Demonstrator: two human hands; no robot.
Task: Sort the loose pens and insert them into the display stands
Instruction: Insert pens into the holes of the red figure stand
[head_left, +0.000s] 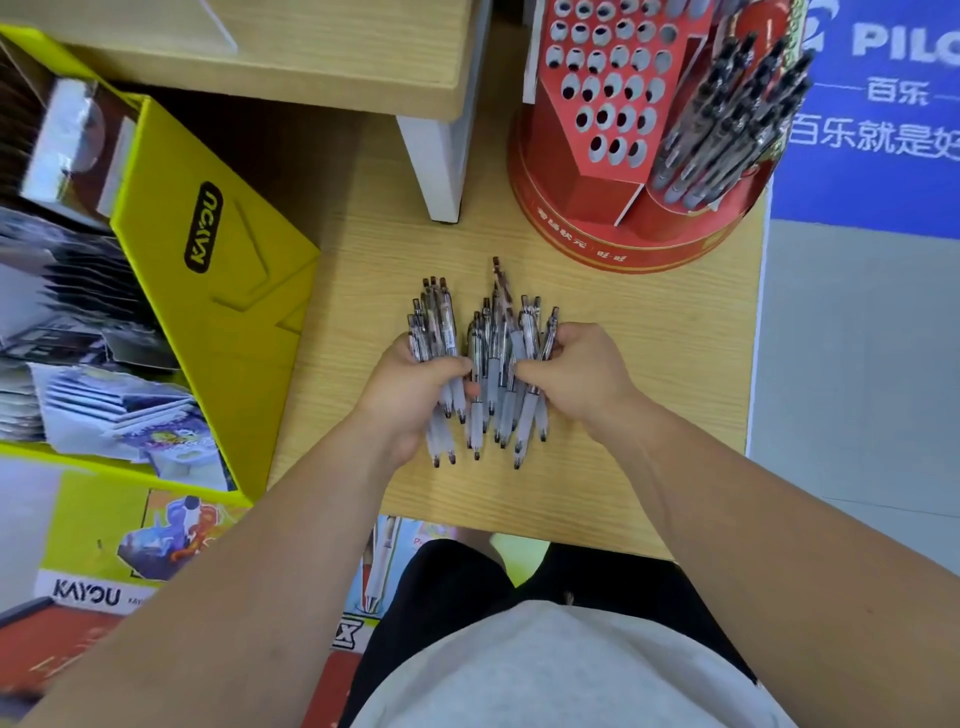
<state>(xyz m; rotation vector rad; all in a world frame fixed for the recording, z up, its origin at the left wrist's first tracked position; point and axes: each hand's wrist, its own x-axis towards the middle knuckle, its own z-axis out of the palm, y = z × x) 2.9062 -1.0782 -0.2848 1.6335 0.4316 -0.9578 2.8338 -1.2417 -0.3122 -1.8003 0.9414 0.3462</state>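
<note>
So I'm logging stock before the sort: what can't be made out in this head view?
Head view, loose pens: count unclear; they overlap, and the left hand and right hand grip their middles.
Head view, red display stand: top cut off by the upper edge.
Head view, pens in the stand: blurred, overlapping, uncountable.
Head view, print on the stand's base: too small to read.

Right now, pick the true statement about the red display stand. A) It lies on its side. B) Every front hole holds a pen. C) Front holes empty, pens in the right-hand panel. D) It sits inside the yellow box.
C: the red display stand is upright, its front holes gape bare, and pens crowd its right-hand panel.
</note>
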